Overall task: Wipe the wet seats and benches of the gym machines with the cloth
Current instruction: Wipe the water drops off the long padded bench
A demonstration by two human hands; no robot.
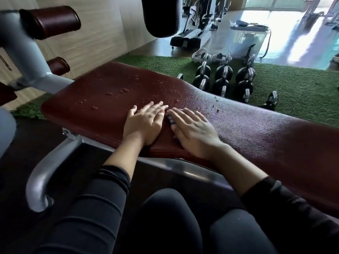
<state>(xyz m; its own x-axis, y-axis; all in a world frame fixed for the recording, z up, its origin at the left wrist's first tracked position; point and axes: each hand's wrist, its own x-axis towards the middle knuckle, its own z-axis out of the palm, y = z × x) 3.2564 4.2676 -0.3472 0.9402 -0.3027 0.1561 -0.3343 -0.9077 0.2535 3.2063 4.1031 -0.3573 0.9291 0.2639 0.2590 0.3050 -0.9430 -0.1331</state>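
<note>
Both hands, left [145, 125] and right [192, 132], lie flat, fingers straight, on the bench [95, 99], which runs left-right.

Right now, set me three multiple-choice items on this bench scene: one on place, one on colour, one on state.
1. Where is the cloth?
A. under the right hand
B. on the grass
C. over the frame

2. What colour is the bench pad?
A. blue
B. dark red
C. yellow

3. How is the pad beyond the left hand?
A. dry
B. torn
C. dotted with water drops

Answers: 1 A, its edge peeks from under the flat fingers; 2 B, the pad is maroon; 3 C, beads glisten there.
</note>
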